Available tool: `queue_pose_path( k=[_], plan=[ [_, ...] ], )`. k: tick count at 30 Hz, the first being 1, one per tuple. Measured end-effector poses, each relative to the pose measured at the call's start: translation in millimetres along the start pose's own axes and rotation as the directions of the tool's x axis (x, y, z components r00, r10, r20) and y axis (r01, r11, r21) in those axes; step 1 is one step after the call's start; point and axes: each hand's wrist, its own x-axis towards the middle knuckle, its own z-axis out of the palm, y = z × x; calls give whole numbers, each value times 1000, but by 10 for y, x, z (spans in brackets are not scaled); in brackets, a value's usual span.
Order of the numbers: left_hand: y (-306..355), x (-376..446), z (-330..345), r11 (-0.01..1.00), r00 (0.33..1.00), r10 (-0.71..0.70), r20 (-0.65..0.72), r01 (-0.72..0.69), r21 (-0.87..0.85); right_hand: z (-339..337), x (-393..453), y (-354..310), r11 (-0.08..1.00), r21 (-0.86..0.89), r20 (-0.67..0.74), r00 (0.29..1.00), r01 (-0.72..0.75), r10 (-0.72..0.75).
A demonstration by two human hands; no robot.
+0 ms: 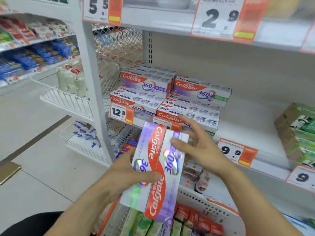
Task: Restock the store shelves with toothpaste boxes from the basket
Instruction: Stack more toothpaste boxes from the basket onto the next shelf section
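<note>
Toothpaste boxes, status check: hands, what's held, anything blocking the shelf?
Left hand grips two Colgate boxes above the basket. Right hand open, fingers on the boxes' top end. Shelf stack ahead, free shelf space beside it.

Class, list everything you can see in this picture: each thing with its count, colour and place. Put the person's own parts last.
Held boxes: two, purple, red and white, above the basket.
Shelf boxes: a stack, count unclear, same colours, middle shelf at left.
Basket: one, white and orange, bottom centre, holding green and red boxes.
Green packs: count unclear, middle shelf at right.
Price tags: several, white and orange, on shelf edges.
Wire racks: two, white, left aisle.
Left hand: grips the held boxes from the left.
Right hand: fingers spread, thumb on the held boxes.
</note>
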Motion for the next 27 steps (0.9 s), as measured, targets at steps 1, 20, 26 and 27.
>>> queue_pose_path(
  k=[1,20,26,27],
  plan=[
    [43,13,-14,999,999,25,-47,-27,-32,-2,61,-130,997,-59,9,999,45,-44],
    [164,215,-452,895,822,12,-570,-263,-360,455,1527,-527,748,-438,-425,618,499,-662],
    [168,207,-481,899,817,5,-577,-256,-355,236,1532,-224,631,-748,-307,735,206,-605],
    [166,209,-471,901,816,1,-578,-251,-353,211,1532,-218,571,-804,-275,745,169,-608]
  ],
)
